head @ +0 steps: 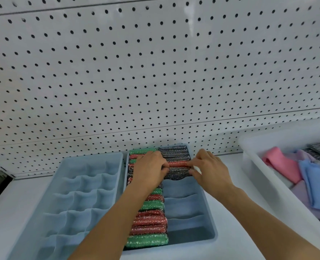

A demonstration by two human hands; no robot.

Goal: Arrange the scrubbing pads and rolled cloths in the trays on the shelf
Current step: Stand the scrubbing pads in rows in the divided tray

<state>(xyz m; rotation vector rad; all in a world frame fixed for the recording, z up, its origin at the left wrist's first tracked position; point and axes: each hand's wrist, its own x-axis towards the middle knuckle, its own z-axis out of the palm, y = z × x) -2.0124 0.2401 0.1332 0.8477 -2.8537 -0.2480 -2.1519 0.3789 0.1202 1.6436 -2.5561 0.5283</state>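
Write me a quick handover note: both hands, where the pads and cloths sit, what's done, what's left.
Left hand and right hand both pinch a red scrubbing pad, seating it in the right column of the middle tray.
Done: that tray's left column is full of pads; the right column's far end is filled.
Left: the right column's near compartments, the whole left divided tray, and the cloths, unrolled in the white bin on the right.

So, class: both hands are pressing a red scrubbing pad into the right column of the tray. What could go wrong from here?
1. The red pad, pinched between the left hand and right hand, may be squeezed between the dark pads and could pop up.
2. Pushing might tip its neighbours into the unfilled compartments of the tray.
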